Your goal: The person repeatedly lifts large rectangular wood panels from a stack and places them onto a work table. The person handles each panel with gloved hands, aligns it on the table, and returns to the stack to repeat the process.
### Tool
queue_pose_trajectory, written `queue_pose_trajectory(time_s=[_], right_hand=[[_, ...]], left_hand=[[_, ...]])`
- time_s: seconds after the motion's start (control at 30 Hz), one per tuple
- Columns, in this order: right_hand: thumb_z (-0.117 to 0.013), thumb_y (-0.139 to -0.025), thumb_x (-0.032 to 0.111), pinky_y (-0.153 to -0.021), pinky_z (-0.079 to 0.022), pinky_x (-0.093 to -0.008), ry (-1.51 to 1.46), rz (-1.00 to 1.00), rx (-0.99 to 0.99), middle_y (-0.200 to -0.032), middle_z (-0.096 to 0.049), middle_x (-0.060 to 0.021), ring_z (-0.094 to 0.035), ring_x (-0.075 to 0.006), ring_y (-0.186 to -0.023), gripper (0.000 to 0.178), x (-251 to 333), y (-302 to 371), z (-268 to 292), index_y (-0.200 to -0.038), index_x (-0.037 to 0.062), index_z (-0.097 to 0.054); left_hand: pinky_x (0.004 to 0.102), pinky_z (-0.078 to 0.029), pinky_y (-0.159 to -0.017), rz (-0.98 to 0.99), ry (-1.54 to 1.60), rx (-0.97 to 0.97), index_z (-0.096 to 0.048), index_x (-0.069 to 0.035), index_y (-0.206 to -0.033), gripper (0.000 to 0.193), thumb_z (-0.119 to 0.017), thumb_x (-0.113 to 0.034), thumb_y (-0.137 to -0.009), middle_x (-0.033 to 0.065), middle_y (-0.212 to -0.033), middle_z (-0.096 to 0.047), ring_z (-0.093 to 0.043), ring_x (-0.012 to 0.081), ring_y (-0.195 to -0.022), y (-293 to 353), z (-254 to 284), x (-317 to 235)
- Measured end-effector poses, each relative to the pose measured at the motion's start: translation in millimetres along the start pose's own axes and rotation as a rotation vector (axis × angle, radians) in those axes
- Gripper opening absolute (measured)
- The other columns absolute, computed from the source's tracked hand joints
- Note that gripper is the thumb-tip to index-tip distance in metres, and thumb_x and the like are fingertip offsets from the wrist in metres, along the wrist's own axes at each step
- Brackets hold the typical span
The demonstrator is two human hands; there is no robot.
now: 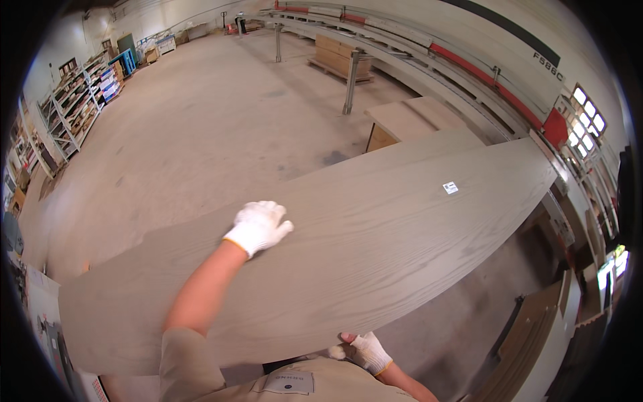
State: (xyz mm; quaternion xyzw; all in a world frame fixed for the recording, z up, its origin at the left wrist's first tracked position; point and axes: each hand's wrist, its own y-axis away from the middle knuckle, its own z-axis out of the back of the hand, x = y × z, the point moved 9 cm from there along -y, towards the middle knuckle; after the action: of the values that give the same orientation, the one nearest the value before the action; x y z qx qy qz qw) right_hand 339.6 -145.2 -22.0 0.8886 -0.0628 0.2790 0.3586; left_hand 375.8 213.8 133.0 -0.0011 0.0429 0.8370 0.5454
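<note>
Head view: a long grey wood-grain panel (375, 228) spans the frame above the concrete floor (201, 120). The gloved left hand (260, 226) grips the panel's far edge, fingers curled over it. The gloved right hand (365, 351) is clamped on the panel's near edge, beside a stack of boards (415, 117).

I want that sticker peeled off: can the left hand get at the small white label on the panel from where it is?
Probably not: the left hand grips the far edge of the grey panel, and the white label sits well off toward the panel's right end.
</note>
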Motion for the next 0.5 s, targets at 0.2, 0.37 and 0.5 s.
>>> queue_pose_trajectory(time_s=[0.2, 0.37, 0.5], right_hand=[[-0.08, -0.086, 0.024, -0.089, -0.059, -0.0628, -0.083, -0.04, 0.27, -0.125, -0.067, -0.0255, -0.068, -0.0447, -0.111, 0.067, 36, 4, 54, -0.141, -0.0037, -0.053], [-0.061, -0.095, 0.058, -0.099, -0.051, -0.0615, -0.221, 0.426, -0.3, -0.145, -0.06, -0.0059, -0.061, -0.0315, -0.127, 0.068, 161, 16, 252, -0.146, 0.0137, -0.053], [-0.05, -0.101, 0.062, -0.112, -0.042, -0.0486, -0.283, 0.745, -0.702, -0.153, -0.052, -0.0028, -0.052, -0.0231, -0.136, 0.066, 296, 45, 393, -0.149, 0.0167, -0.047]], left_hand=[[0.0439, -0.04, -0.115, 0.043, 0.139, -0.129, -0.056, -0.009, -0.142, 0.062, -0.048, -0.056, -0.101, 0.0138, -0.142, -0.058, -0.053, 0.0316, -0.135, -91, -22, -59], [0.0453, -0.042, -0.114, 0.251, 0.102, 0.057, -0.056, -0.009, -0.141, 0.062, -0.04, -0.057, -0.105, 0.0139, -0.143, -0.058, -0.054, 0.0312, -0.134, -137, -25, -75], [0.0488, -0.051, -0.102, 0.261, 0.099, 0.062, -0.067, -0.005, -0.127, 0.064, -0.03, -0.054, -0.106, 0.0176, -0.127, -0.07, -0.067, 0.0348, -0.118, -181, -23, -90]])
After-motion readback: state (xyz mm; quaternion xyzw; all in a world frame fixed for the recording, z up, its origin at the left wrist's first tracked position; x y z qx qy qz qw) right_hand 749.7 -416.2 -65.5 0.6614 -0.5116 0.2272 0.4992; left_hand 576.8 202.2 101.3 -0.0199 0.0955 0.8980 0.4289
